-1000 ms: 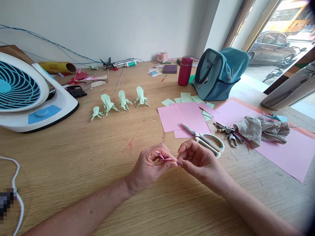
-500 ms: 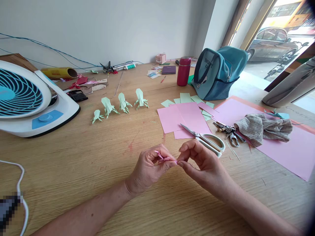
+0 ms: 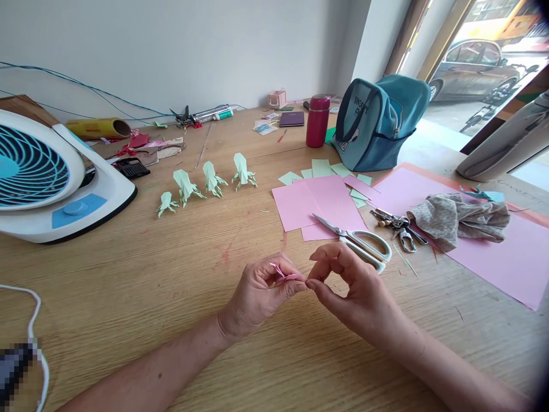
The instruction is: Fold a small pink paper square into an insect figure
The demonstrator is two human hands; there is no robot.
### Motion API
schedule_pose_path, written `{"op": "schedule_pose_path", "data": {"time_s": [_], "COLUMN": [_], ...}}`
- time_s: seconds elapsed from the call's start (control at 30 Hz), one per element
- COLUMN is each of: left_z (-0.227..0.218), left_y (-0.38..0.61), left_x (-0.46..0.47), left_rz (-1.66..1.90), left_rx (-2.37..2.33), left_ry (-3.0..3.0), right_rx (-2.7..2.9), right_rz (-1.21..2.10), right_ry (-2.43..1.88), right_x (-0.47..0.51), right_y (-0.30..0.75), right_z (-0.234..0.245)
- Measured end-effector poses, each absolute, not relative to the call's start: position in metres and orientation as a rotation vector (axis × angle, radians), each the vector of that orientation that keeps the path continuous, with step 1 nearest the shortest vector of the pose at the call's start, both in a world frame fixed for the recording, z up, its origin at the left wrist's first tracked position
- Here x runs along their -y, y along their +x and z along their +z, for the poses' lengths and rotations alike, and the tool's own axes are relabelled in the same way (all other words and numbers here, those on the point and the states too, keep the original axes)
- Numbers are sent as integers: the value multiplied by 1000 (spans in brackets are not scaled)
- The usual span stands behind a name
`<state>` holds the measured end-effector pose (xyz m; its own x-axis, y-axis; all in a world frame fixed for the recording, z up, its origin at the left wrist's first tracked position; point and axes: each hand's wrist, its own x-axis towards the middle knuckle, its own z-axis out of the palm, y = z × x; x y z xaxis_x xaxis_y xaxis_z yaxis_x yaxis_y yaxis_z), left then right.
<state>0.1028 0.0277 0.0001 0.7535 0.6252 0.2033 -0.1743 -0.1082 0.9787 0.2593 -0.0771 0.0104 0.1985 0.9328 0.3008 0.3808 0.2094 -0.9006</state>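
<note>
Above the wooden table, my left hand (image 3: 263,294) is closed around a small piece of folded pink paper (image 3: 286,277). Most of the paper is hidden in the fingers, with a few folded points sticking out. My right hand (image 3: 354,289) pinches the paper's tip between thumb and forefinger, touching the left fingertips; its other fingers are curled and raised. Farther back, several pale green origami figures (image 3: 241,170) stand in a row. Just beyond my right hand lie white-handled scissors (image 3: 364,246), their blades resting on pink paper sheets (image 3: 295,206).
A white and blue fan (image 3: 72,212) stands on the left. Green paper squares (image 3: 321,167), a red flask (image 3: 318,121) and a blue backpack (image 3: 364,134) are at the back right. Keys (image 3: 401,229) and a grey cloth (image 3: 458,220) lie beside large pink sheets (image 3: 506,274).
My right thumb and forefinger have closed in slightly at the paper's tip, near the left fingertips. The view has shifted a little; the left hand keeps its grip.
</note>
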Motion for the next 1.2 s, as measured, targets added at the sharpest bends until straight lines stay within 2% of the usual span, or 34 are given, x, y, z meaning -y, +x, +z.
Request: {"op": "schedule_pose_path", "data": {"time_s": [0.23,0.5,1.03,1.2], "left_z": [1,5,2,0], "left_y": [102,102,104,105], "left_x": [-26,-26,-26,-29], "left_rz": [630,559,603,653], "left_rx": [-491,-497,-438,-369], "left_ry": [1566,1447,1396,1410], "right_rx": [1454,1267,1132,1158], "right_rz": [384,786,1027,972], "right_ry": [-1419,-1316,-1224,-1241], "right_x": [79,76,74,75], "right_y": [257,260,261,260], "right_z": [6,8,4,4]}}
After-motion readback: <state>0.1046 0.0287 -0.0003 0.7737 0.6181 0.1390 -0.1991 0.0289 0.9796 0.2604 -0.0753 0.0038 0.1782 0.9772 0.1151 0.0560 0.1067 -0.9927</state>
